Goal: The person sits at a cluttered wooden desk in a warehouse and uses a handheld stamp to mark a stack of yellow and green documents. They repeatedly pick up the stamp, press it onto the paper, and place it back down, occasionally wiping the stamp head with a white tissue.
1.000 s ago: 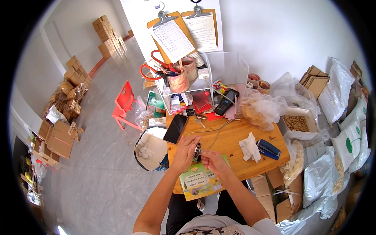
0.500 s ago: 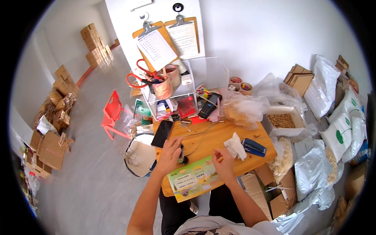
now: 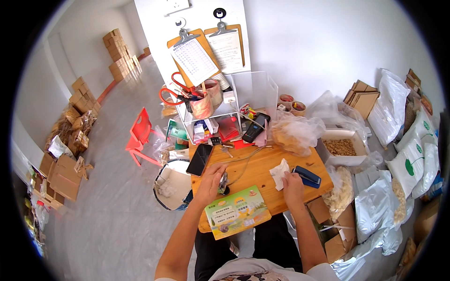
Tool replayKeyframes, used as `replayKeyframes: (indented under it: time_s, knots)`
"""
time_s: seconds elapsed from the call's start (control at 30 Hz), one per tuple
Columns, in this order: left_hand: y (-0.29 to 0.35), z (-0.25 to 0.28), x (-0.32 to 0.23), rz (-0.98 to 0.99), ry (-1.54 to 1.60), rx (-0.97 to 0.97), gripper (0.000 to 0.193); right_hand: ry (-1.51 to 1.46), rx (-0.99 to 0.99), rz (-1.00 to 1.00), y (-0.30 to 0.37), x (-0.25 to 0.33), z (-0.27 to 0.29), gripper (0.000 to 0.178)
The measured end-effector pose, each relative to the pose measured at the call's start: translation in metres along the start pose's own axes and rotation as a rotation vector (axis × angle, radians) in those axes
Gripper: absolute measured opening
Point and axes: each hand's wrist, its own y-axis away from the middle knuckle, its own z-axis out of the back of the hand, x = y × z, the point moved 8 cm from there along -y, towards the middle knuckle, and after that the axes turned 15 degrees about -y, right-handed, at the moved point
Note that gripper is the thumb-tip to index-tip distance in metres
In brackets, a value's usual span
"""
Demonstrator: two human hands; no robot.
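1. Left hand point(image 3: 211, 184): fingers curved against a small, shiny silver-and-black object point(image 3: 223, 183) on smooth wooden table point(image 3: 255, 171); grip unclear.
2. Right hand point(image 3: 294, 188): fingertips pinching crumpled white tissue point(image 3: 280, 172) near blue stapler point(image 3: 307, 177).

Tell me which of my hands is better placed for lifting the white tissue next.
Your right hand, probably: its fingers are at the edge of the white tissue, though whether they grip it is unclear. Your left hand is farther away, at the small metallic object.
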Motion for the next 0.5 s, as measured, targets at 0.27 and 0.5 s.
replayKeyframes:
  time_s: [0.27, 0.5]
  knots:
    - [0.006, -0.002, 0.011, 0.065, 0.035, -0.009, 0.049, -0.038, -0.019, -0.145, 0.001, -0.012, -0.007, 0.037]
    - [0.004, -0.003, 0.009, 0.05, 0.032, -0.013, 0.048, 0.019, 0.061, -0.163, 0.0, -0.029, -0.025, 0.024]
